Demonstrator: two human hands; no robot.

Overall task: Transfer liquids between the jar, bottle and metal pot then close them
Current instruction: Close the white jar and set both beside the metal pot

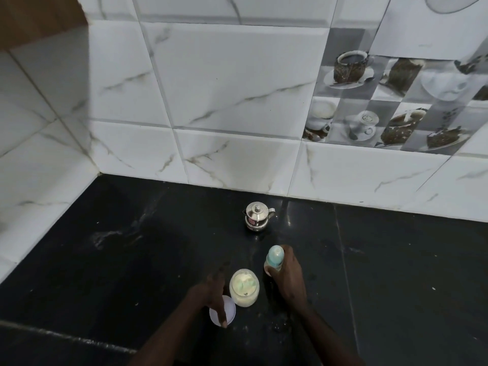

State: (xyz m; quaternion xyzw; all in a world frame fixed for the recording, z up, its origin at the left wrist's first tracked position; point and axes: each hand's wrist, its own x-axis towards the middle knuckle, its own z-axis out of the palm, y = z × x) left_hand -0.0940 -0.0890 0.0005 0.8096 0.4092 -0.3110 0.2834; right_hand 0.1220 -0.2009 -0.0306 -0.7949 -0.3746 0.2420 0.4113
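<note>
An open glass jar [244,287] holding pale creamy liquid stands on the black countertop [105,273]. Its white round lid [229,311] lies flat just left of it, and my left hand [215,294] rests on that lid with fingers spread, one fingertip at the lid's near edge. My right hand [289,276] is wrapped around a small bottle with a light blue cap [274,257], standing upright right of the jar. A small shiny metal pot [257,216] with its knobbed lid on sits farther back near the wall.
White marble-look tiled walls [224,88] meet at a corner on the left. A decorative tile with cups [383,101] is at the right. Small wet spots [280,326] lie on the counter near my right forearm.
</note>
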